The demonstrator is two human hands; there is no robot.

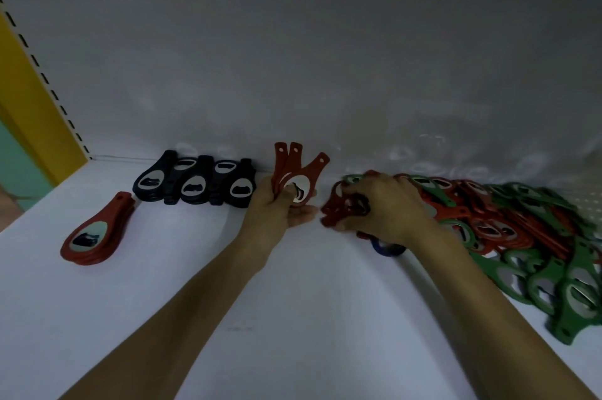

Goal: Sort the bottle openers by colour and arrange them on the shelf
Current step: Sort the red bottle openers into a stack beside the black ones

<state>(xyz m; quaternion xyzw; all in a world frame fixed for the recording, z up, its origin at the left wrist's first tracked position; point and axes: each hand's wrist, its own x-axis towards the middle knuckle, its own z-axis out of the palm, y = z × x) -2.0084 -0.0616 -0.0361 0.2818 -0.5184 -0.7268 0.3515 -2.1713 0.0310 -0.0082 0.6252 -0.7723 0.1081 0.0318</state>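
On the white shelf, toward 9 o'clock, a small red stack lies flat with its heads facing the near edge. Just past it, toward 10 o'clock, the black openers sit in a tidy overlapping row against the back wall. By the look of it, those two colours are at least partly sorted.

Near the centre, the left hand is clamped on a red fan of a few openers, thumb pressed on the metal head and handles pointing to 12 o'clock.

Beside it, toward 3 o'clock, the right hand has its fingers curled round a red cluster at the pile's left edge. A blue ring peeks out under that wrist; what it is cannot be told.

From 3 to 4 o'clock sprawls the mixed pile, red and green openers tangled together. Most of the job seems to lie here: the reds are being gathered, and no separate green group shows.
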